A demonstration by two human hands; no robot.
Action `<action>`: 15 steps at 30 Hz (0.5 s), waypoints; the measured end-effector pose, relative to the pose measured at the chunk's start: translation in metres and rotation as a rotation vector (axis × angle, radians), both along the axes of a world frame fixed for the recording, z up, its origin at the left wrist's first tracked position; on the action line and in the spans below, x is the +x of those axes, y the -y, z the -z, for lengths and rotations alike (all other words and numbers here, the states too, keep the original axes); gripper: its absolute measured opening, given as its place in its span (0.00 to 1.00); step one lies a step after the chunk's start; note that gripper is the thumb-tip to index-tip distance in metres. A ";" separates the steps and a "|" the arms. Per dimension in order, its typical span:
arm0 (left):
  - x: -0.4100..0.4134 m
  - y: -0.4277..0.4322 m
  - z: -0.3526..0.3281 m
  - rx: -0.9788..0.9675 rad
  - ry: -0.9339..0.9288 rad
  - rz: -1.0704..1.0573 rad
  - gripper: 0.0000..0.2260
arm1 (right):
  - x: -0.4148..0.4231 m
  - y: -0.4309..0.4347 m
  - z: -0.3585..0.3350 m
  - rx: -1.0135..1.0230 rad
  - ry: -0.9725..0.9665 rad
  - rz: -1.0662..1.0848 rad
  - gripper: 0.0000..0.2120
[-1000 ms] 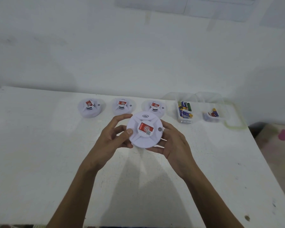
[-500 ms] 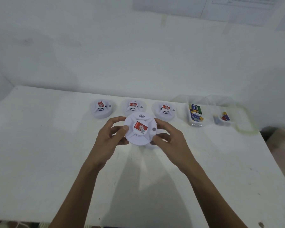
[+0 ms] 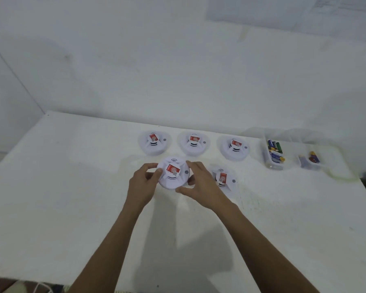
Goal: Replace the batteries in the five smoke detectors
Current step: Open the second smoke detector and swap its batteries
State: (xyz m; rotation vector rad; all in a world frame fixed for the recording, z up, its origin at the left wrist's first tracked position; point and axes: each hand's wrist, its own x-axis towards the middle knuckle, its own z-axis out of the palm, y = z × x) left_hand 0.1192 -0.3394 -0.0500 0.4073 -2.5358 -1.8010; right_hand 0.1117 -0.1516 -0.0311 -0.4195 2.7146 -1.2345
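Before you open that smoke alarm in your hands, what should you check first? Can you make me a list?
1. Firm hold: ok. The left hand and right hand both grip the rim of the smoke alarm.
2. Battery door in view: not ok. Only the red-sticker side shows; the underside is hidden.
3. All five alarms here: ok. One is held, another alarm lies on the table beside the right hand, and three sit in the back row.
4. Batteries nearby: ok. The big box at the right holds several.
5. Which box has fresh ones: cannot tell. The small box holds a few too.
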 end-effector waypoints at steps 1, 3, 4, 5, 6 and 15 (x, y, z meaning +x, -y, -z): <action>-0.002 0.003 0.004 -0.025 0.007 0.009 0.07 | -0.003 0.003 0.005 0.016 0.011 -0.005 0.32; -0.005 0.008 0.012 -0.102 0.012 0.032 0.08 | -0.010 0.007 0.016 0.061 0.043 -0.008 0.31; -0.007 0.010 0.017 -0.150 0.012 0.045 0.09 | -0.012 0.009 0.021 0.089 0.068 -0.006 0.30; -0.008 0.012 0.021 -0.193 0.013 0.057 0.10 | -0.014 0.011 0.025 0.120 0.089 -0.007 0.30; -0.009 0.013 0.024 -0.231 0.014 0.068 0.10 | -0.016 0.013 0.029 0.148 0.100 -0.010 0.30; -0.013 0.016 0.035 -0.329 0.035 0.085 0.12 | -0.017 0.017 0.036 0.187 0.134 -0.030 0.32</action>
